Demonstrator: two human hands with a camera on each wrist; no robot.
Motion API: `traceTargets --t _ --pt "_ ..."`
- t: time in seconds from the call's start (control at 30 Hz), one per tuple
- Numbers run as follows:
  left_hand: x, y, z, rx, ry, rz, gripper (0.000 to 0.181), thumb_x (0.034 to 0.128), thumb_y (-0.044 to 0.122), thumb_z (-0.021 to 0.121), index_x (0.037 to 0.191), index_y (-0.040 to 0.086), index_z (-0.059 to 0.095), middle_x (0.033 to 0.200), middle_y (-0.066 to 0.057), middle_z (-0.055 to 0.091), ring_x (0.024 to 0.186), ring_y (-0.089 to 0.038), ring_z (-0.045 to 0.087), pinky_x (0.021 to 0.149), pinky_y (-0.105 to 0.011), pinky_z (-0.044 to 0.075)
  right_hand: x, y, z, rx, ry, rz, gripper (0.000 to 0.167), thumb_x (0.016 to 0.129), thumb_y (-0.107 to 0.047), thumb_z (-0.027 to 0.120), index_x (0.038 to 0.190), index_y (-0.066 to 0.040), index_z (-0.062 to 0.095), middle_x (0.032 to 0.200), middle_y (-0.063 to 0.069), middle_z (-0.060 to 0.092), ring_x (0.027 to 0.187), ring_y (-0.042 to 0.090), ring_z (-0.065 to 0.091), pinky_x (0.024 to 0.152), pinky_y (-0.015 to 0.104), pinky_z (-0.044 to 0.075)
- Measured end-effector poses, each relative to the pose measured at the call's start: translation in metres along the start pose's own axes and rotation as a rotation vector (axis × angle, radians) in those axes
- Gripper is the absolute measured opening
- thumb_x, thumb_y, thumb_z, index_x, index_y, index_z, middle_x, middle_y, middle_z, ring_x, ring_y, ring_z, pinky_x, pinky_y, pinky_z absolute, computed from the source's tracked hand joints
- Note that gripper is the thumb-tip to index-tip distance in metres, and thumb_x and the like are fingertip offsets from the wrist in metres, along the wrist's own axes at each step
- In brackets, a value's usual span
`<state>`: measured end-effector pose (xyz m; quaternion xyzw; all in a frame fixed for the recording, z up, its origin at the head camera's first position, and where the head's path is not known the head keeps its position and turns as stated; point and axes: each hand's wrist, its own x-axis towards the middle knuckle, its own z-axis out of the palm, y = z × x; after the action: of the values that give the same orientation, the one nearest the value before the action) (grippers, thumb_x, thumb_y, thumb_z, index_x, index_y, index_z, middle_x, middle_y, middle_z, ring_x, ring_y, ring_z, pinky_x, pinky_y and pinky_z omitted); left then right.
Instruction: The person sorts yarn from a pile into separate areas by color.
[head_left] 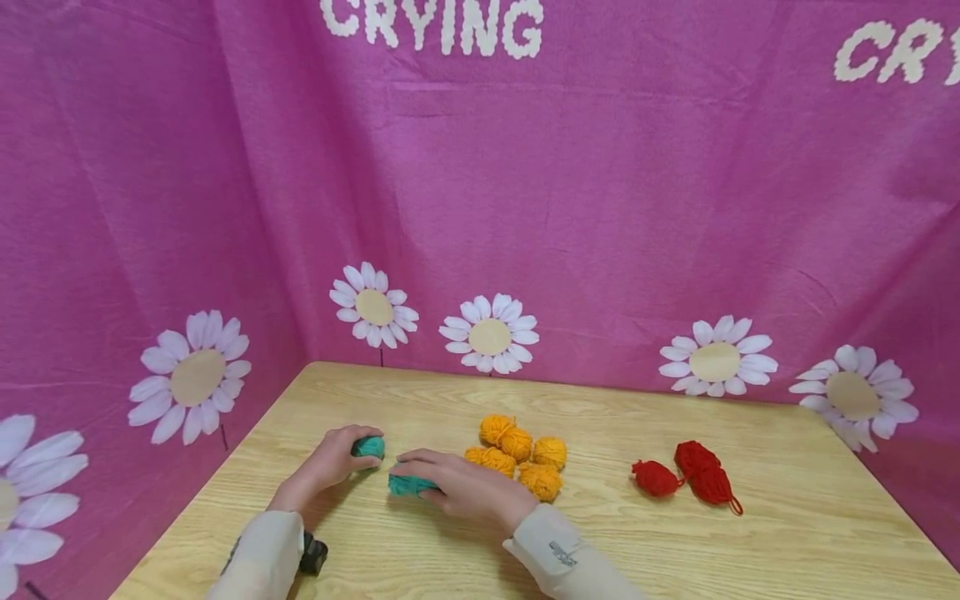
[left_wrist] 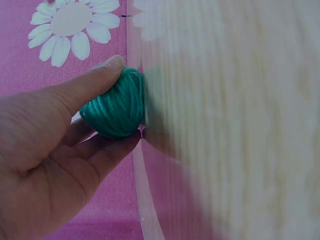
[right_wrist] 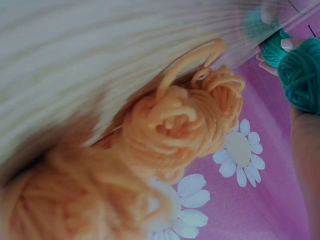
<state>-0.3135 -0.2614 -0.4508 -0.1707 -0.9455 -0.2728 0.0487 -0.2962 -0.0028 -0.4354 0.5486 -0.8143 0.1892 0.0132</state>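
On the left of the table, my left hand [head_left: 330, 461] grips a small green ball of yarn [head_left: 368, 447]. The left wrist view shows the thumb on one side of this green ball [left_wrist: 117, 107] and fingers on the other, with the ball at the tabletop. My right hand [head_left: 468, 483] holds a second green ball of yarn [head_left: 409, 484], close to the first one. That second ball [right_wrist: 302, 75] appears at the right edge of the right wrist view, where only part of the hand shows. Several orange balls of yarn [head_left: 542, 481] lie just beyond and beside my right hand.
Red balls of yarn [head_left: 702, 472] lie together toward the right, one with a loose loop. Pink cloth [head_left: 600, 208] with daisies hangs behind and to the left of the wooden table [head_left: 787, 517]. A dark band [head_left: 312, 553] is on the left wrist.
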Motion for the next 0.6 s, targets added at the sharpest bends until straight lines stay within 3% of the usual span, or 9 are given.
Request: traceTargets --t 0.27,0.6 --pt "0.001 -0.001 0.000 0.009 0.011 0.004 0.040 0.0850 0.015 0.075 0.121 0.000 0.065 0.120 -0.021 0.067 0.104 -0.032 0.063 0.089 -0.047 0.052 0.013 0.001 0.004 -0.020 -0.037 0.026 0.048 0.098 -0.012 0.058 0.144 -0.021 0.047 0.149 -0.001 0.048 0.131 0.014 0.052 0.107 0.025 0.046" --pt "0.001 -0.003 0.001 -0.010 0.010 -0.006 0.041 0.0853 0.012 0.074 0.123 -0.001 0.064 0.121 -0.023 0.065 0.104 -0.033 0.064 0.087 -0.047 0.053 0.026 0.001 0.010 -0.050 -0.071 0.002 0.046 0.098 -0.008 0.057 0.142 -0.019 0.049 0.148 0.001 0.049 0.133 0.016 0.051 0.108 0.027 0.045"
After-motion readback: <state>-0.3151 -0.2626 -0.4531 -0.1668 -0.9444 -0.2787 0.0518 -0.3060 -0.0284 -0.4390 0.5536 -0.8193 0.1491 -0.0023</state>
